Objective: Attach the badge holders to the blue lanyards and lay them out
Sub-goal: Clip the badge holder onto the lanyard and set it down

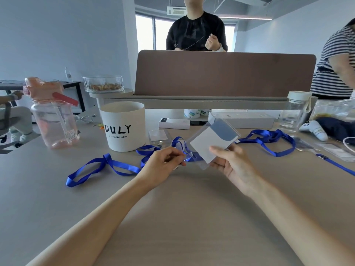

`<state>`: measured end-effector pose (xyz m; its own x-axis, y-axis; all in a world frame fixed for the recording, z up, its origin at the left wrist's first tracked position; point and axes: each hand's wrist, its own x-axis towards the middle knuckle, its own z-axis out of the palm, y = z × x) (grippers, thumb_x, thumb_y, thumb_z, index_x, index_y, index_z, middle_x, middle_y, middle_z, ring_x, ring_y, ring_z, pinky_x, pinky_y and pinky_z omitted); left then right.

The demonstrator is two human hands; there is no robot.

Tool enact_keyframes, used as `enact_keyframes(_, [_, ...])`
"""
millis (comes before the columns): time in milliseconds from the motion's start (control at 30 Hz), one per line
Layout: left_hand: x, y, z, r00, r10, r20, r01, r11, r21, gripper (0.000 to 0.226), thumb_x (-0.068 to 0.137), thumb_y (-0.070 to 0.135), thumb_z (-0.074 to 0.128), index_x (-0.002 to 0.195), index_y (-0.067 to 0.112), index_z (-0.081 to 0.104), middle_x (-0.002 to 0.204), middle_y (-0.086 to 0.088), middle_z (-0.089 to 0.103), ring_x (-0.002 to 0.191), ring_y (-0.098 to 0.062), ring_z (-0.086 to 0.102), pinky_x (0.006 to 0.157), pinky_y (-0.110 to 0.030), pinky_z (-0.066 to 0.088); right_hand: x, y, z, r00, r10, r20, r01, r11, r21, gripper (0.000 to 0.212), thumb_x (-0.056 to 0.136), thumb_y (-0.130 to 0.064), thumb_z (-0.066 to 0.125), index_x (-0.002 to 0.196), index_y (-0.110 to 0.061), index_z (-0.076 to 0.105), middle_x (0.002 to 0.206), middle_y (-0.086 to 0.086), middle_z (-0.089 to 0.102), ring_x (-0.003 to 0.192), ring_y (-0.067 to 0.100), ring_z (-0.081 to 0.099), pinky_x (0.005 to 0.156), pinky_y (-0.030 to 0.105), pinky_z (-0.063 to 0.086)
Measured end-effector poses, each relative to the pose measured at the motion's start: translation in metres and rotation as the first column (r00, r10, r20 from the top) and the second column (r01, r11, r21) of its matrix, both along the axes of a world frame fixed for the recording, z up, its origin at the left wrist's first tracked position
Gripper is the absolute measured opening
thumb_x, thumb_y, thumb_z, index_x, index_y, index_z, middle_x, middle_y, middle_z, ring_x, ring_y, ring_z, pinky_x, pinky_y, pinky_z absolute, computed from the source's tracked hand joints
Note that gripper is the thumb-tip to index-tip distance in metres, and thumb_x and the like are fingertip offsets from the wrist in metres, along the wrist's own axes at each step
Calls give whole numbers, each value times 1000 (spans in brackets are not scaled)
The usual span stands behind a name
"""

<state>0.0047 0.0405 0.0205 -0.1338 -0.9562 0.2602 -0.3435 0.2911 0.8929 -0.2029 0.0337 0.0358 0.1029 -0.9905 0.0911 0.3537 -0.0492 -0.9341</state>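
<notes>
Surface: grey-beige wood-grain table (192, 217), with a brown divider panel (224, 73) across its far edge.
Room: pale walls, window (148, 33) at the back. One person in black stands past the divider, one in stripes at right.
Badge holder (211, 143): clear plastic sleeve holding a white card with a blue-grey corner. Held tilted above the table, centre.
Right hand (234, 164): thumb on the card face, fingers curled under the lower edge, gripping it.
Left hand (163, 164): fingertips pinch the holder's clear slotted end.
Blue lanyard (115, 166): looped flat at left, one end up by the slot. Clipped or not, cannot tell.
Second lanyard (269, 139): bunched on the table right of the holder, not touching it.
White tub (123, 127): "DULY" print, contents hidden.
Glass dish (103, 84): nuts inside, sits on a raised shelf.
Pink bottle (53, 120): far left, see-through, lid on.
Clear bottle (294, 112): white lid, looks empty.
</notes>
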Motion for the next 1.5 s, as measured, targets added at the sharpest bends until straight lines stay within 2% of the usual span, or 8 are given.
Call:
enact_keyframes(233, [-2,4,0,1000,-6,8,6,1000,3,12,96,13,55,92,19,66,87,4,74,94,-19,67,87,-32,52,-1,0,1,1000,-4,-15,5,1000,30,43,86,-6,67,128,-9,56,113,13,71,87,24,71,60,27,56])
enact_keyframes(333, [-3,4,1,1000,-10,3,10,1000,15,12,95,14,55,92,17,67,85,4,74,86,-11,67,83,-28,51,2,1,-2,994,-2,-106,4,1000,26,29,87,-8,68,115,-9,62,101,11,74,78,22,71,57,26,55])
enact_keyframes(767, [-7,5,-1,994,80,80,-80,997,-3,33,87,36,67,83,3,63,73,3,73,59,-1,60,57,-13,45,9,7,-8,981,59,-186,-61,998,-4,25,85,-5,70,107,-16,63,100,6,76,91,25,74,72,31,60])
enact_keyframes(967, [-7,5,0,988,127,92,-129,992,11,24,84,23,68,75,5,56,72,3,74,62,-5,62,61,-21,47,10,7,-9,970,73,-234,-79,997,-17,34,83,-6,73,115,-13,63,107,8,74,100,26,71,84,39,58])
enact_keyframes(1100, [-5,4,1,995,90,47,-90,996,11,17,83,17,69,78,12,54,79,5,75,72,-17,63,64,-29,47,8,4,-9,983,3,-185,-7,1000,-24,34,83,-4,72,115,-13,62,103,6,74,96,24,71,76,33,60])
enact_keyframes(1267, [-4,4,0,998,33,52,-31,999,-29,22,88,19,68,90,15,47,83,4,74,74,-14,59,72,-33,50,4,-6,-12,984,-117,-132,123,992,35,52,80,-2,75,125,-12,51,113,13,67,100,26,69,69,30,58])
enact_keyframes(1433, [-4,4,-2,995,31,94,-26,998,-56,22,89,19,66,91,16,44,84,3,73,72,-8,58,68,-21,47,-6,-16,-17,928,-242,-284,266,963,51,78,70,-15,84,135,-25,42,123,2,58,110,22,61,91,38,53])
enact_keyframes(1500, [-5,4,-3,993,39,110,-33,998,-59,23,88,19,68,88,17,44,84,3,73,75,-10,60,72,-23,48,-6,-11,-16,885,-272,-379,294,956,1,70,76,-13,80,135,-25,43,124,-4,54,112,13,54,87,26,46])
